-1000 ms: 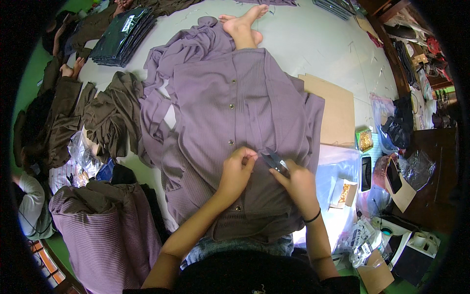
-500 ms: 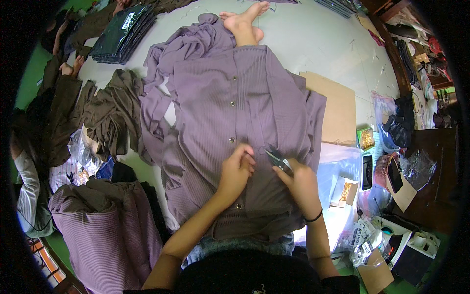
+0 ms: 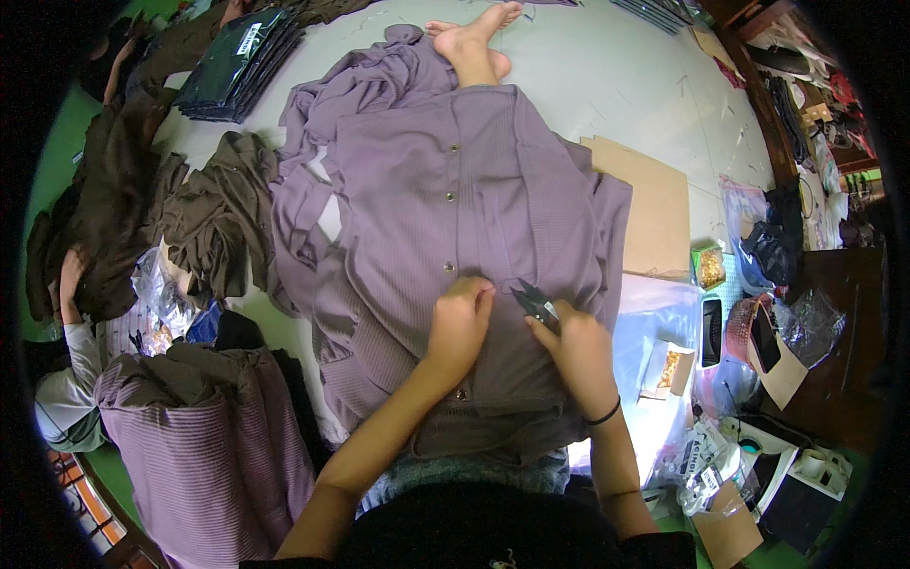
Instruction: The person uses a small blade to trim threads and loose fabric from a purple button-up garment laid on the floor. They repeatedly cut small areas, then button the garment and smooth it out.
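Note:
A mauve ribbed shirt lies spread across my lap and outstretched legs, its button placket running down the middle. My left hand is closed in a pinch just above the cloth, beside the placket and below a button. Whatever its fingertips hold, if anything, is too small to make out. In my right hand is a pair of dark thread snips, blades pointing up and left over the shirt. The snips' tips are a short way right of my left fingertips.
Cardboard sheets and clear plastic bags lie to the right. A crumpled brown garment and a tall stack of mauve garments are at the left. Packed dark garments sit far left. Another person's hand touches brown cloth.
My left fingers have closed into a pinch, and the hand has shifted slightly. The snips remain in my right hand, nearly unmoved. At the left, the other person's arm and brown cloth have moved.

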Demonstrator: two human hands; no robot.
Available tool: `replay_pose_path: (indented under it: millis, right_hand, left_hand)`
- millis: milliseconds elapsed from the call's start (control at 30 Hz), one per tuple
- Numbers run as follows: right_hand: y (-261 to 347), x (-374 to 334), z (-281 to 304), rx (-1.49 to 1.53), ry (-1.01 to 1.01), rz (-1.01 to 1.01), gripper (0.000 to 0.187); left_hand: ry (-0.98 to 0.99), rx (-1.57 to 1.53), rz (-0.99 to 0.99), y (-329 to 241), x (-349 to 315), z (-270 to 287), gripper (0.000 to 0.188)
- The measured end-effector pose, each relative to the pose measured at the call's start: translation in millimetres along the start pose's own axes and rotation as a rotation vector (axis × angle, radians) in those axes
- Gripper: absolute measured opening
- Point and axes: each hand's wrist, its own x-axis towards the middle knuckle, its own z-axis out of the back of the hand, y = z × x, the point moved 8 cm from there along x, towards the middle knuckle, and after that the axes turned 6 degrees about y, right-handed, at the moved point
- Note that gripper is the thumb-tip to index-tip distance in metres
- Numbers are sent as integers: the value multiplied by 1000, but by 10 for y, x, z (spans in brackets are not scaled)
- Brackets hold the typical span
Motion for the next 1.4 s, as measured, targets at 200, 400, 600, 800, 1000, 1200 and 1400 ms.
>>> replay_pose_path:
  millis: [200,400,600,800,1000,1200,1400]
  right_hand:
    - [9,6,21,14,-7,20,35]
    - [5,-9,16,1,-9,12,35]
    - [47,-31,40,0,-23,40,34]
    - [205,-32,11,-39,-33,97,29]
    - [252,35,1,-100,-39,105,29]
    - [313,44,-15,-153,-18,145,30]
    - [313,75,-58,-180,-11,159,31]
  left_hand:
    - [-9,-85,112,22,-10,33,12]
    - [59,73,-24,-87,32,-33,11]
    - [40,-49,19,24,63,50,10]
    - [52,-71,82,56,29,78,8]
    - [32,124,-14,-61,13,73,10]
    - [46,143,-26,-109,1,75,10]
    - [70,169,-33,-112,-15,54,9]
